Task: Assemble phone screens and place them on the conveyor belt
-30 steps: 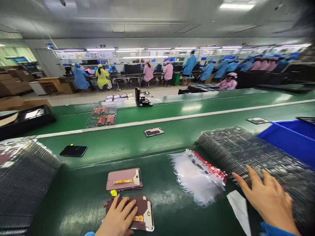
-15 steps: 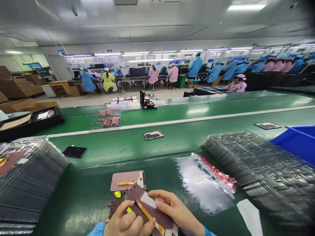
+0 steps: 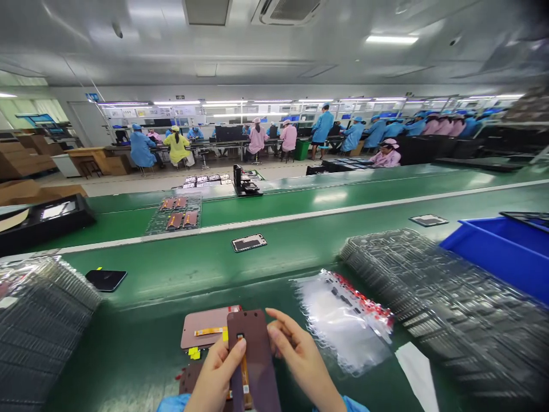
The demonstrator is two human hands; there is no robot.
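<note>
My left hand point(image 3: 218, 366) grips a brown-backed phone screen point(image 3: 257, 366), thumb pressed on the orange flex cable point(image 3: 245, 372) along its back. The screen stands tilted up, small holes along its top edge. My right hand point(image 3: 300, 355) is at the screen's right edge, fingers parted; whether it touches the edge I cannot tell. Behind my left hand lies a pinkish phone screen point(image 3: 193, 326) with its own orange cable and yellow tabs point(image 3: 194, 353). Another brown screen point(image 3: 189, 377) lies partly hidden beneath my left hand.
Clear plastic films with red tabs point(image 3: 343, 326) lie right of my hands, beside white paper point(image 3: 416, 372). Stacked clear trays point(image 3: 43, 337) stand left, more trays point(image 3: 420, 286) right, near a blue bin point(image 3: 493, 246). Ahead lie a dark phone point(image 3: 106, 280) and a phone frame point(image 3: 249, 242).
The held screen has turned more upright, and the pale area on it no longer shows. My left thumb now presses on its cable; my right hand has shifted to its edge. The view has tilted up slightly.
</note>
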